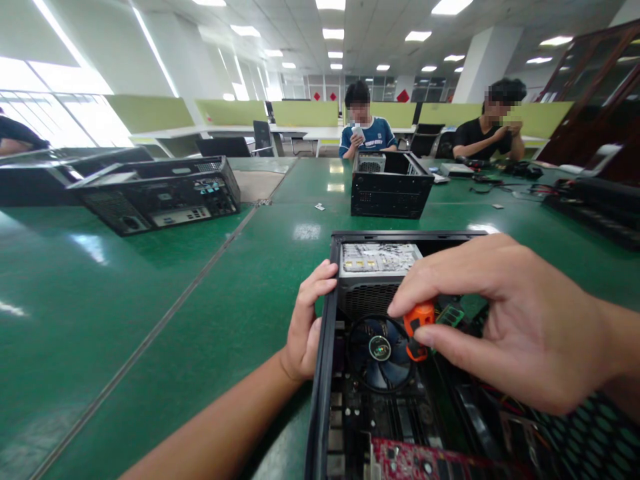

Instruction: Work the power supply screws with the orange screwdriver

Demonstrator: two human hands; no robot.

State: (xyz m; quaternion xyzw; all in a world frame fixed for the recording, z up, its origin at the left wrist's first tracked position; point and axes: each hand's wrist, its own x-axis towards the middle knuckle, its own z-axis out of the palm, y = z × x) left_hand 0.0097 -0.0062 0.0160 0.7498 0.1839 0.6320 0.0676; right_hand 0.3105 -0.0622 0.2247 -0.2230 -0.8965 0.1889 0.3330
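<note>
An open black computer case (325,360) lies in front of me on the green table. The fingers of my left hand (307,320) are closed over its left edge. Over the inside of the case, my right hand (520,320) pinches the orange and black handle of a screwdriver (420,323) between thumb and fingers; its tip is hidden. Close beside the handle is a round cooling fan (380,350). A power supply (380,259) fills the far left corner of the case, and a red circuit board (415,460) sits at the near end.
Another open case (393,197) stands across the green table (200,347), and one more (170,197) lies tilted at the left. Cables and parts (515,175) are spread at the far right. Two people sit opposite, one holding a white phone (358,132); another person's arm shows far left.
</note>
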